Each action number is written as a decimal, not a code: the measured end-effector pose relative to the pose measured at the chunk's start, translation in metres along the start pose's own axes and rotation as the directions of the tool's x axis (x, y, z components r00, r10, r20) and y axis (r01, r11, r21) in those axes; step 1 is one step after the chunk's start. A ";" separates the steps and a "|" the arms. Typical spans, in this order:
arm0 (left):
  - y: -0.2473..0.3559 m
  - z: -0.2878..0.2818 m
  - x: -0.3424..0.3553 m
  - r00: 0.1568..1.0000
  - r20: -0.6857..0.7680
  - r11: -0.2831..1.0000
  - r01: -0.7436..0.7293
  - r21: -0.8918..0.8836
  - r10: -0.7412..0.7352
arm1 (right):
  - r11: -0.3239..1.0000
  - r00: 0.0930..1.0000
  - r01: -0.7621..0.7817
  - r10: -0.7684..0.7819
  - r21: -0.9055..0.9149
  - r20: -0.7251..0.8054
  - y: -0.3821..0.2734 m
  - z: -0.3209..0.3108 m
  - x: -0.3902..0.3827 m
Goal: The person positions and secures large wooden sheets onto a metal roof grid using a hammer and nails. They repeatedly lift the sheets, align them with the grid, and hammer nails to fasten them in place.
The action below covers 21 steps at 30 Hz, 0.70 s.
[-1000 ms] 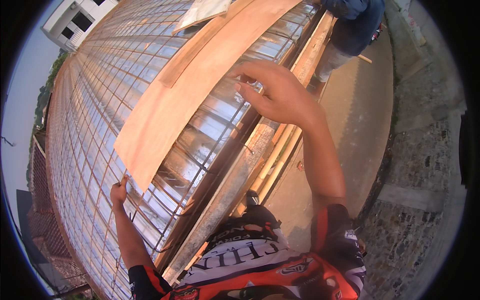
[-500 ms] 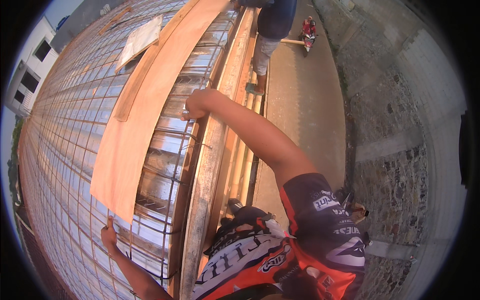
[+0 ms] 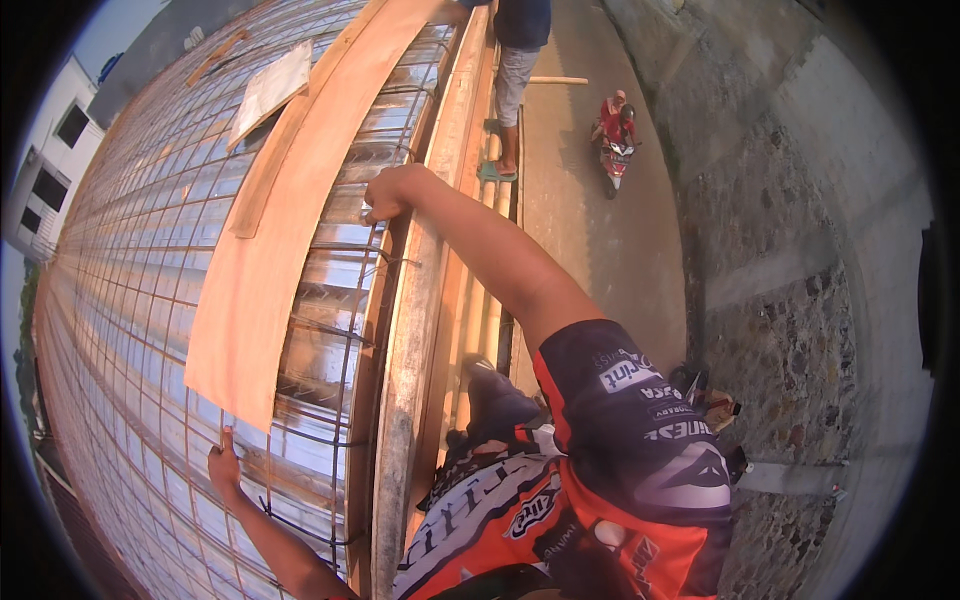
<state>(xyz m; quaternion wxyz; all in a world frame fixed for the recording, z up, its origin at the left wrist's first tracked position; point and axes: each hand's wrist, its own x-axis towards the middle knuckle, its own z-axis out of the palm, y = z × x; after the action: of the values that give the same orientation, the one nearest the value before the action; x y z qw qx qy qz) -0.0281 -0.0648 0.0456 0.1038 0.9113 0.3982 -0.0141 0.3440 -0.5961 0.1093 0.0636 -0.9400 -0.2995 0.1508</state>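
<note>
A long, thin strip of plywood (image 3: 250, 330) lies over a grid of steel bars (image 3: 130, 330). Just below its near end, my left hand (image 3: 224, 463) is closed around a bar of the grid, the index finger stretched up along it. Farther off, my right hand (image 3: 390, 193) is closed in a fist beside the inner face of the timber edge board (image 3: 410, 370). Its fingers are partly hidden, and a small pale spot shows at them; what they hold cannot be made out.
A narrower wooden batten (image 3: 262, 190) and a pale board (image 3: 270, 92) lie on the strip and the grid. Corrugated metal sheeting shows underneath. Another person (image 3: 510, 90) stands ahead on bamboo poles (image 3: 487, 320). Down on the road, a motorbike (image 3: 614, 165) carries riders beside a stone wall (image 3: 780, 370).
The motorbike has come nearer along the road. Both hands keep nearly the same places on the grid, and the view has shifted slightly.
</note>
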 end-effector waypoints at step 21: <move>-0.006 0.025 0.021 0.948 -0.081 0.951 0.302 -0.059 -0.306 | 0.988 0.989 0.135 -0.130 0.074 -0.066 0.017 0.002 -0.008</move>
<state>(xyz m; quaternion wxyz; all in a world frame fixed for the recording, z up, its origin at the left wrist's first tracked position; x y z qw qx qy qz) -0.0161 -0.0506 0.0182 0.1035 0.8361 0.5384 0.0200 0.3466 -0.6146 0.1059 0.1195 -0.9188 -0.3532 0.1292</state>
